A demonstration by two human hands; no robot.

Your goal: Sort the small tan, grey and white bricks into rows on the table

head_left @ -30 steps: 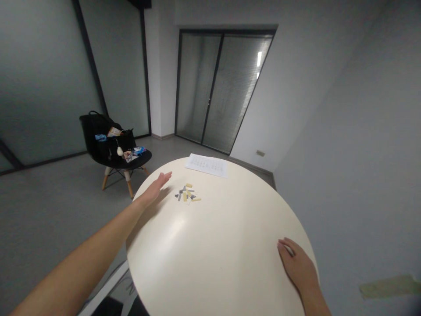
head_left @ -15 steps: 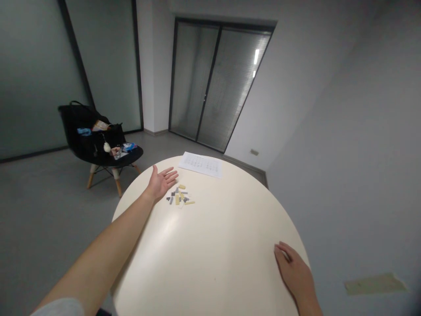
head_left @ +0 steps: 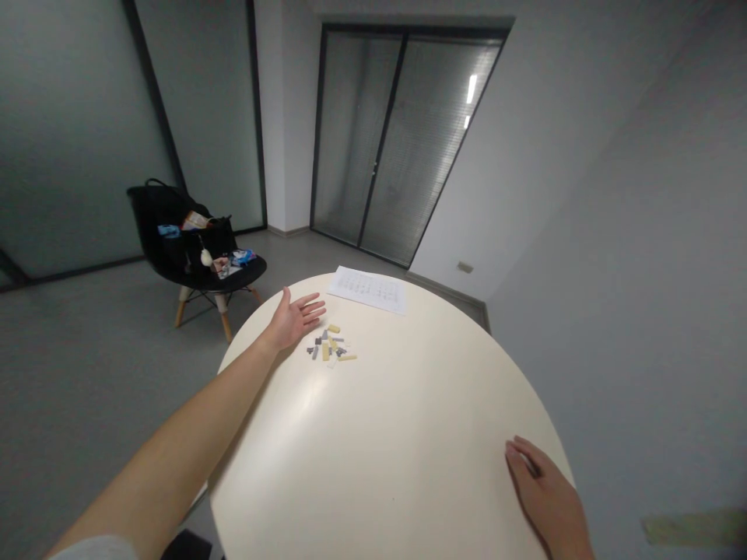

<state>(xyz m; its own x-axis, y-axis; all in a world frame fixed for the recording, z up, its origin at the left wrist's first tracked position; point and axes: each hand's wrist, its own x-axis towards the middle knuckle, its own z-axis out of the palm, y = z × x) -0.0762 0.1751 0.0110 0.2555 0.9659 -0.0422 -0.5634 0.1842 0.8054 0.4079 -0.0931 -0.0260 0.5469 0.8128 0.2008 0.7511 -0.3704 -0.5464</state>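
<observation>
- Left hand [head_left: 295, 320]: open, palm up, fingers spread, holding nothing, just beside the bricks.
- Right hand [head_left: 540, 486]: slightly curled, empty, resting near the edge of the round cream surface [head_left: 373, 435].
- Small grey and yellow plastic bricks [head_left: 330, 344]: loose cluster on the surface, near a printed sheet [head_left: 367, 289], its print too small to read.

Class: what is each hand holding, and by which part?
Nothing: the left hand is open beside small plastic bricks, the right hand empty on the round table.

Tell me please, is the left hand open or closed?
Open: the left hand has its fingers spread and palm up, holding nothing, near the small bricks.
</observation>
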